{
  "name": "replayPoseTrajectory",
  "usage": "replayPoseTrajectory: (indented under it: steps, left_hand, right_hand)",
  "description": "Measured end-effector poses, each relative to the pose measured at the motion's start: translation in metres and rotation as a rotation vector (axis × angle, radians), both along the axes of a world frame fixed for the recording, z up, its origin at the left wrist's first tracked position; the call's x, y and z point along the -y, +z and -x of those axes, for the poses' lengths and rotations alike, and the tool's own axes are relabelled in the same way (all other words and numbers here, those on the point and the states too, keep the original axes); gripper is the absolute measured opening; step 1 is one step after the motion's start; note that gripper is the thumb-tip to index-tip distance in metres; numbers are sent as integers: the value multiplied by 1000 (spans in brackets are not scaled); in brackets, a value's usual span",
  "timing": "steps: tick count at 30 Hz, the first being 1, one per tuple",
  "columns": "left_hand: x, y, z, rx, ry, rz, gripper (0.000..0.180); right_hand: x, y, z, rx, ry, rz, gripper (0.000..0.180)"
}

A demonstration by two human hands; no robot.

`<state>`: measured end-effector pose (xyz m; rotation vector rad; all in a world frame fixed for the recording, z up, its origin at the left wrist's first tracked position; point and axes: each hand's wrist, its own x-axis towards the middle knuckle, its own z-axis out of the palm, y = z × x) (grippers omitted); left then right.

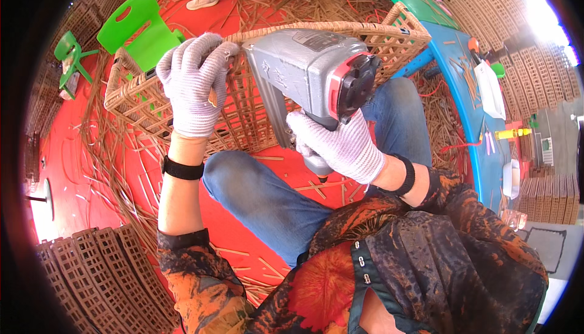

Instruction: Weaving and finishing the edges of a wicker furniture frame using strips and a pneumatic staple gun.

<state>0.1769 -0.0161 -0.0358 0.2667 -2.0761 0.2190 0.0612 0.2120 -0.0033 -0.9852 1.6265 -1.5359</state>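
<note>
A large open-weave wicker basket stands tilted in front of my knees, its thick wrapped rim running across the upper part of the view. My left hand, in a striped white knit glove, grips the rim left of the middle with the fingers bent over it. In my right hand, gloved alike, is a grey nail gun with a red band and black cap, held by its handle. The gun's nose end is at the rim, just right of my left hand. Its body hides part of the basket, so contact cannot be made out.
Loose brown strips litter the red floor. Green chairs stand at upper left. A blue table curves along the right with small tools on it. Stacked woven panels stand at lower left. Another person's shoe shows at the top.
</note>
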Motion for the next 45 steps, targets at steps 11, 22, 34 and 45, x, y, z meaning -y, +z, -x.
replayPoseTrajectory:
  steps: [11,22,34,45]
  left_hand:
    - [-4,0,-5,57,26,-7,26]
    - [5,-6,2,-46,-6,-103,33]
    - [-6,-2,5,-64,70,-160,52]
    - [-17,-2,1,-105,62,-206,52]
  right_hand:
    - [3,-14,-10,-25,-20,37,17]
    - [10,-34,-10,-744,-10,125,32]
    - [10,-14,-39,-360,-59,3,16]
    - [8,-20,-52,-362,-86,87,18]
